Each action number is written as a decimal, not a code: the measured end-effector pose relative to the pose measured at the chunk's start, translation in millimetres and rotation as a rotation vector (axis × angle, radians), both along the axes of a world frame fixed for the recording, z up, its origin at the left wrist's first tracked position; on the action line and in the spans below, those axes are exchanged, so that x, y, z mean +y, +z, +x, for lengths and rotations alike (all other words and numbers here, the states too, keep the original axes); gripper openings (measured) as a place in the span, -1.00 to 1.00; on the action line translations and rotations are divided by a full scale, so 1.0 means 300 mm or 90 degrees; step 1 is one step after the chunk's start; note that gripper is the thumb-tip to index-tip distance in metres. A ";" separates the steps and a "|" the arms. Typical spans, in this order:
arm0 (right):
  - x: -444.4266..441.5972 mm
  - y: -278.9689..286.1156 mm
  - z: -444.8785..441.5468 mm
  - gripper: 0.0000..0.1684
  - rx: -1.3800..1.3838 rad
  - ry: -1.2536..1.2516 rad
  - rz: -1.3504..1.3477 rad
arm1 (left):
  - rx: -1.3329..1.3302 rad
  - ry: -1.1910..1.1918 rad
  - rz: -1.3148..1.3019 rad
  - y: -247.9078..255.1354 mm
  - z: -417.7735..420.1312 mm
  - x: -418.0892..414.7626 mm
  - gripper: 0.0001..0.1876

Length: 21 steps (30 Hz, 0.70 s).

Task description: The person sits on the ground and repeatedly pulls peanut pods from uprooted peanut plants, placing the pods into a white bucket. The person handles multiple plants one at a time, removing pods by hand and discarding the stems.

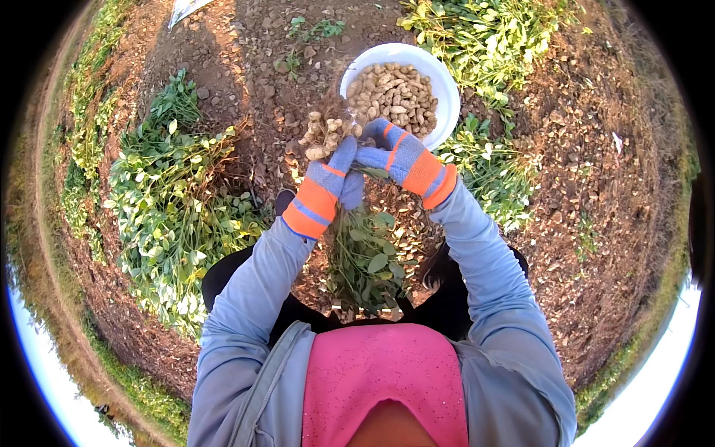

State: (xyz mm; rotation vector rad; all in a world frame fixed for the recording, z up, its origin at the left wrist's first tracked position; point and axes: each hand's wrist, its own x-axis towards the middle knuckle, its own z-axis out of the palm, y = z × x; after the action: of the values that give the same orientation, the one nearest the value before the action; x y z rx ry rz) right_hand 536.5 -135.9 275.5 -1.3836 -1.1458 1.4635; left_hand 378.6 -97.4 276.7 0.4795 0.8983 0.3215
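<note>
My gloved left hand [329,184] grips a pulled peanut plant near its root end. The plant's leafy stems [368,257] hang down towards my body between my knees. Beyond my left fingertips a cluster of unshelled peanuts [327,134] clings to the roots. My gloved right hand [405,159] meets the left at the root end, its fingers bent close to the peanuts; whether it pinches a pod is hidden. Just past it stands a white basin [449,106], partly filled with loose peanuts [399,98].
A heap of peanut plants [167,207] lies on the soil to the left. More leafy plants [491,44] lie at the upper right, beside the basin. Dry clods and stones cover the ground [581,167]. A pale sheet [187,8] shows at the top edge.
</note>
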 end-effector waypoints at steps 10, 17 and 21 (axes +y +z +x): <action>-0.047 0.070 -0.034 -0.73 0.045 -0.101 -0.060 | 0.159 0.099 0.127 0.017 0.035 -0.026 -0.60; -0.061 0.101 -0.019 -0.69 0.124 -0.114 -0.130 | 0.089 0.066 0.092 0.040 0.045 -0.053 -0.67; -0.077 0.106 0.015 -0.70 0.208 -0.061 -0.110 | 0.148 0.012 0.186 0.030 0.031 -0.042 -0.77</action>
State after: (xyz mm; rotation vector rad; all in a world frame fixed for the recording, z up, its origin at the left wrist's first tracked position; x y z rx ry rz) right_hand 541.1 -159.1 307.3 -1.2349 -0.7532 1.6756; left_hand 387.8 -110.1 285.7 0.7899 1.0880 0.4228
